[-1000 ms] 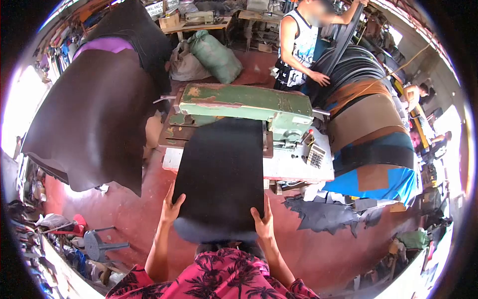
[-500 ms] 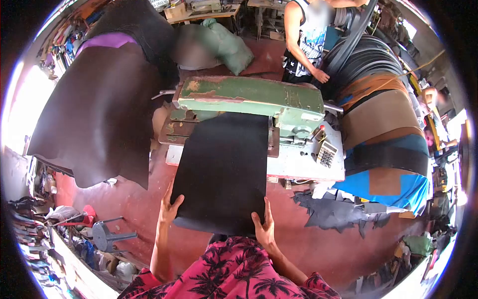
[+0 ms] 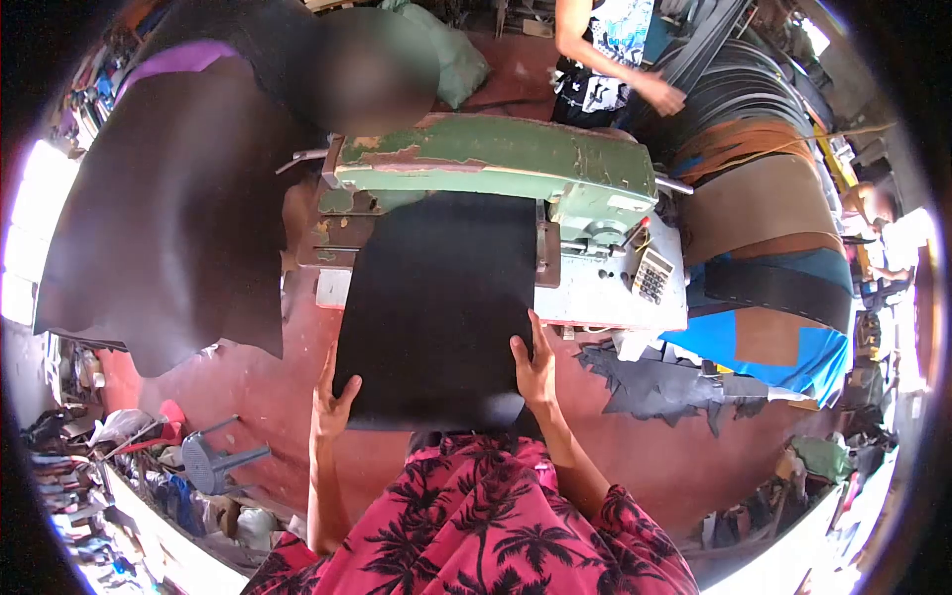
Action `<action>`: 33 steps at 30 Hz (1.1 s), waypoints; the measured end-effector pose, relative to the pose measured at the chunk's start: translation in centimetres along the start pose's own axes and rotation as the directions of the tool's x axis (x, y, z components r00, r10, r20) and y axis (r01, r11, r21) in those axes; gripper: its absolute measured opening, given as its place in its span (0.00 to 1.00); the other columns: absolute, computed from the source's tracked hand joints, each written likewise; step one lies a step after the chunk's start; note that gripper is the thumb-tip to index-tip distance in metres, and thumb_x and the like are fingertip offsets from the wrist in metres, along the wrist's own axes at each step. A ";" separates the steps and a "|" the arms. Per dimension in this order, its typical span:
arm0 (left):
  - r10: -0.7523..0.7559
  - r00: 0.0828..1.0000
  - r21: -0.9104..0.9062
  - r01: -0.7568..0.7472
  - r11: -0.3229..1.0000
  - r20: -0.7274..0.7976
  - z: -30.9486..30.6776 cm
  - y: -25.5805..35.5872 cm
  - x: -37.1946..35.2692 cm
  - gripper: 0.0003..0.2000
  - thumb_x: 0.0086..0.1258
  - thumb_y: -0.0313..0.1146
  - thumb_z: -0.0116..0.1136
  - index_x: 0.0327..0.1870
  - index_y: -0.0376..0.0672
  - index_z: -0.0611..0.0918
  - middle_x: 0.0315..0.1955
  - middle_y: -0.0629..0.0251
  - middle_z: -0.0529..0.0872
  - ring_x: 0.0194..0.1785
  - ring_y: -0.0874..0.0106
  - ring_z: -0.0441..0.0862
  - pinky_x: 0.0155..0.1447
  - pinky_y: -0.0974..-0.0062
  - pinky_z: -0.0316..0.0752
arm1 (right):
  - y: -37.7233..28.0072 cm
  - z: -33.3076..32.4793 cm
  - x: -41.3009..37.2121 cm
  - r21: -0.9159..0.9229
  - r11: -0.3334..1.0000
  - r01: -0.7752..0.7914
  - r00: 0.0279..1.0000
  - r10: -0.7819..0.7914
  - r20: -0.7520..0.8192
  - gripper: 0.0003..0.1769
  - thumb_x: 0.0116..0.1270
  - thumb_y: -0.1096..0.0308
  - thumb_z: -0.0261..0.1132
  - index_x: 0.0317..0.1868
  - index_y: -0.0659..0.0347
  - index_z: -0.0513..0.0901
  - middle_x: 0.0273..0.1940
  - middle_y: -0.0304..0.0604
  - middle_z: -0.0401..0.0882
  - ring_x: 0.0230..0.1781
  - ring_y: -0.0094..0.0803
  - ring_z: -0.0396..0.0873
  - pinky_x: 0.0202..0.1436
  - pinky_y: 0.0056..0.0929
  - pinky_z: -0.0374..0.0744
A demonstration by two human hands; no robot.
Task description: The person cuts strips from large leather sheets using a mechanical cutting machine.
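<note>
A black leather sheet (image 3: pixel 436 307) stretches from the green machine (image 3: pixel 486 159) toward my body, its far end under the machine's long arm. My left hand (image 3: pixel 335 402) grips the sheet's left edge near the lower corner, thumb on top and fingers partly hidden beneath. On the opposite edge, a little higher up, my right hand (image 3: pixel 535 369) holds the sheet the same way. The green paint on the machine is chipped. Right of the sheet, a calculator (image 3: pixel 652 277) lies on the white tabletop (image 3: pixel 595 302).
A large dark brown hide (image 3: pixel 169 228) hangs on the left. Stacked rolls and hides (image 3: pixel 759 198) stand on the right. Another person (image 3: pixel 605 59) is behind the machine. A grey stool (image 3: pixel 203 464) lies tipped over on the red floor (image 3: pixel 268 407), and black scraps (image 3: pixel 645 387) lie opposite.
My right hand has moved up along the sheet's edge. The whole view has shifted, with the machine appearing higher. The other person's hand has moved to the right.
</note>
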State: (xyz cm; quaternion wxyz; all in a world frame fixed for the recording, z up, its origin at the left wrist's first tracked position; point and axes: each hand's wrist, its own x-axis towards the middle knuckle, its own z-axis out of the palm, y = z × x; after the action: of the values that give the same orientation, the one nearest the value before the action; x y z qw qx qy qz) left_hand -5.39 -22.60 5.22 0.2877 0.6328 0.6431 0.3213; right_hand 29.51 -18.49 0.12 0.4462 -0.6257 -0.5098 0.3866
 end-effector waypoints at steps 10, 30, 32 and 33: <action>0.028 0.998 -0.001 -0.028 1.000 -0.049 -0.1 1.1 0.1 0.34 0.71 0.39 0.61 0.75 0.39 0.63 0.71 0.49 0.67 0.76 0.58 0.61 0.77 0.63 0.55 | 1.9 0.4 0.3 0.052 0.998 0.046 0.997 -0.043 -0.068 0.35 0.73 0.55 0.63 0.72 0.67 0.65 0.71 0.58 0.66 0.74 0.42 0.62 0.75 0.36 0.59; -0.107 0.994 -0.229 0.099 0.968 -0.021 0.7 0.2 -0.1 0.35 0.70 0.36 0.62 0.75 0.37 0.61 0.72 0.48 0.67 0.76 0.59 0.62 0.77 0.64 0.55 | -1.0 -0.4 -0.1 0.115 0.993 -0.006 1.000 0.007 -0.009 0.30 0.75 0.60 0.59 0.72 0.65 0.66 0.70 0.59 0.68 0.73 0.43 0.64 0.73 0.35 0.63; -0.108 0.994 -0.190 0.101 0.977 -0.026 0.7 0.0 -0.2 0.35 0.70 0.37 0.62 0.75 0.36 0.61 0.72 0.47 0.66 0.76 0.59 0.62 0.77 0.64 0.55 | -1.3 -0.4 0.0 0.117 0.993 -0.007 1.000 0.008 -0.008 0.30 0.75 0.60 0.59 0.72 0.65 0.66 0.70 0.58 0.69 0.73 0.42 0.64 0.73 0.34 0.63; -0.106 0.994 -0.155 0.099 0.983 -0.032 0.7 0.0 -0.1 0.36 0.70 0.37 0.62 0.75 0.36 0.61 0.72 0.47 0.66 0.76 0.59 0.62 0.76 0.64 0.56 | -1.3 -0.5 0.0 0.117 0.993 -0.006 1.000 0.007 -0.009 0.30 0.75 0.60 0.59 0.72 0.65 0.66 0.70 0.58 0.69 0.73 0.42 0.64 0.73 0.34 0.63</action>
State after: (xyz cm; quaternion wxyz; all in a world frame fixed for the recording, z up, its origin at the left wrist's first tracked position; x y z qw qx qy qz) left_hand -4.84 -22.72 4.74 0.3386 0.5683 0.6539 0.3671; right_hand 29.56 -18.48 1.50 0.4832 -0.6022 -0.4820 0.4142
